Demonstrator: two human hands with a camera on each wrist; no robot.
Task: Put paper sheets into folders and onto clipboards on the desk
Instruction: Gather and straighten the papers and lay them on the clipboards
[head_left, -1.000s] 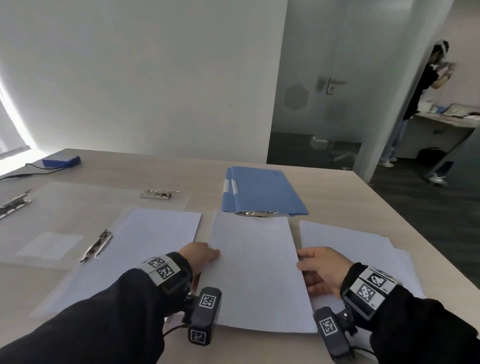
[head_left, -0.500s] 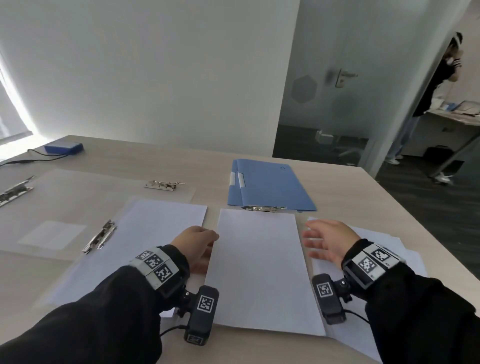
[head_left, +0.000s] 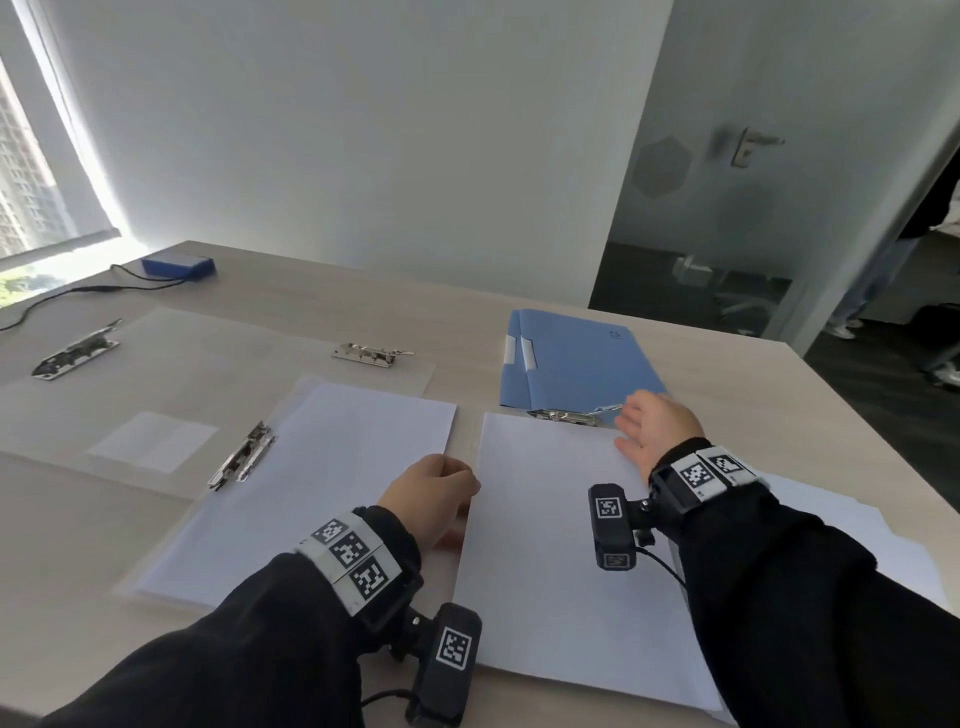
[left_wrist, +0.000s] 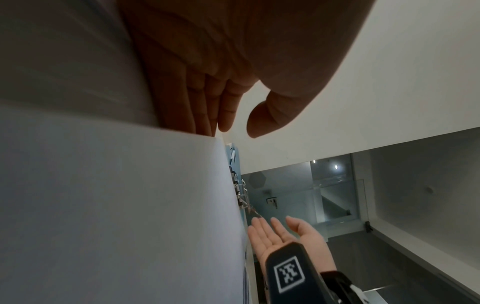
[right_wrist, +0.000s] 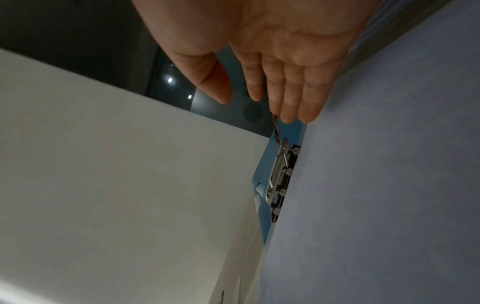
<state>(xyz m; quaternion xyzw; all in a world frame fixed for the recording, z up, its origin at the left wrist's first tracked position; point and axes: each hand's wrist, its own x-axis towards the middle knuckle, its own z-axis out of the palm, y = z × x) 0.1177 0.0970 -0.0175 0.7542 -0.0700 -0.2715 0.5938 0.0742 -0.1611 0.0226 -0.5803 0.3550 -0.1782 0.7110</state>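
A white sheet (head_left: 561, 545) lies in the middle of the desk, its far edge at the metal clip (head_left: 569, 415) of the blue folder (head_left: 576, 358). My left hand (head_left: 436, 493) rests at the sheet's left edge; in the left wrist view its fingers (left_wrist: 207, 111) lie straight against the paper (left_wrist: 116, 205), thumb apart. My right hand (head_left: 649, 431) is open with spread fingers at the clip's right end. In the right wrist view its fingertips (right_wrist: 293, 115) hover at the clip's raised lever (right_wrist: 276, 131); I cannot tell whether they touch. The clip (right_wrist: 280, 176) shows beside the sheet.
To the left a clipboard (head_left: 322, 483) carries paper under a side clip (head_left: 241, 462). Behind it lies a clear clipboard (head_left: 182, 374) with its clip (head_left: 371, 355). More sheets (head_left: 831, 519) lie at the right. A blue box (head_left: 176, 266) with a cable sits far left.
My right hand left the sheet's right edge and moved forward to the folder clip, fingers spread. My left hand stayed at the sheet's left edge.
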